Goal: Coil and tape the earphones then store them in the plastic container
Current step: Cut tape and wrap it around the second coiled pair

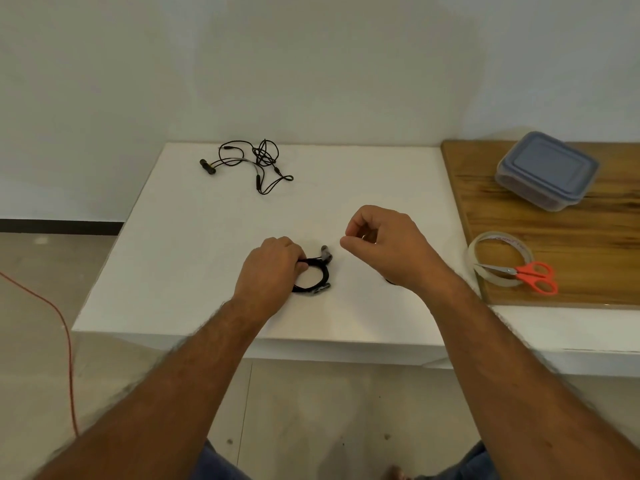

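A black pair of earphones (317, 277), wound into a small coil, lies on the white table (194, 254). My left hand (270, 271) grips the coil's left side and holds it against the table. My right hand (388, 247) hovers just right of the coil with its fingers curled; thumb and forefinger pinch what looks like a small piece of clear tape, barely visible. A second black pair of earphones (256, 164) lies loose and tangled at the table's far edge. The plastic container (547, 171), with its blue-grey lid on, stands at the far right.
A wooden board (588, 244) on the right carries the container, a roll of clear tape (498, 261) and orange-handled scissors (530, 275) lying across the roll. A red cable (65, 334) runs over the floor on the left. A wall rises behind the table.
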A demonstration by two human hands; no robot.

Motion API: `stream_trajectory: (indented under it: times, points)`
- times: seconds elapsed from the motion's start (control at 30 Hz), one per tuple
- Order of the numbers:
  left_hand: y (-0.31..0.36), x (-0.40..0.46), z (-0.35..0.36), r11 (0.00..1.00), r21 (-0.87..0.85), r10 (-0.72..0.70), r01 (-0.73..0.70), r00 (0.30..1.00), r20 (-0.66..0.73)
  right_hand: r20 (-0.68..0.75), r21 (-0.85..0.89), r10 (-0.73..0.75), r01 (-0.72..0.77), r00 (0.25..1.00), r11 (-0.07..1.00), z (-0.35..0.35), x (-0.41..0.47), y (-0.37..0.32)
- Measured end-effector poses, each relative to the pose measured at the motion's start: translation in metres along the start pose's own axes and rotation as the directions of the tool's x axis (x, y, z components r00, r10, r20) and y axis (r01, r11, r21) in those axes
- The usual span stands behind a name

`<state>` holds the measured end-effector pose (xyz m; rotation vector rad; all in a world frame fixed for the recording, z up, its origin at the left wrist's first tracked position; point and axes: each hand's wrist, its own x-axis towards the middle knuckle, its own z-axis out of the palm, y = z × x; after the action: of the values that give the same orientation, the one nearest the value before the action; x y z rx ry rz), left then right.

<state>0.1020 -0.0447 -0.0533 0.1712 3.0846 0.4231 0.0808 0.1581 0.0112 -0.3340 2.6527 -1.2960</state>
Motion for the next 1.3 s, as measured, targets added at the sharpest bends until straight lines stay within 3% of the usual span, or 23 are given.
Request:
stream_trajectory:
  times: [0.2,0.4,0.57,0.9,1.3]
  points:
    - [0.006,0.000,-0.004,0.998,0.058,-0.017,0.015,0.999,0.030,0.029,-0.051,-0.032,0.034,0.999,0.998,0.001,-0.002,-0.003]
    - [0.010,0.002,-0.008,0.992,-0.096,-0.066,0.078,0.990,0.126,0.064,-0.078,-0.077,0.082,0.995,0.994,0.008,-0.004,-0.006]
    - [0.016,0.002,-0.014,0.980,-0.188,-0.051,0.070,0.993,0.103,0.091,-0.123,-0.087,0.097,0.992,0.988,0.016,-0.004,-0.005]
    - [0.025,0.000,-0.029,0.952,-0.285,-0.083,0.109,0.991,0.104,0.095,-0.337,-0.147,0.171,0.985,0.926,0.028,0.001,0.000]
    - [0.036,-0.006,-0.052,0.912,-0.374,-0.120,0.168,0.982,0.148,0.036,-0.389,-0.244,0.238,0.969,0.890,0.033,0.003,0.003]
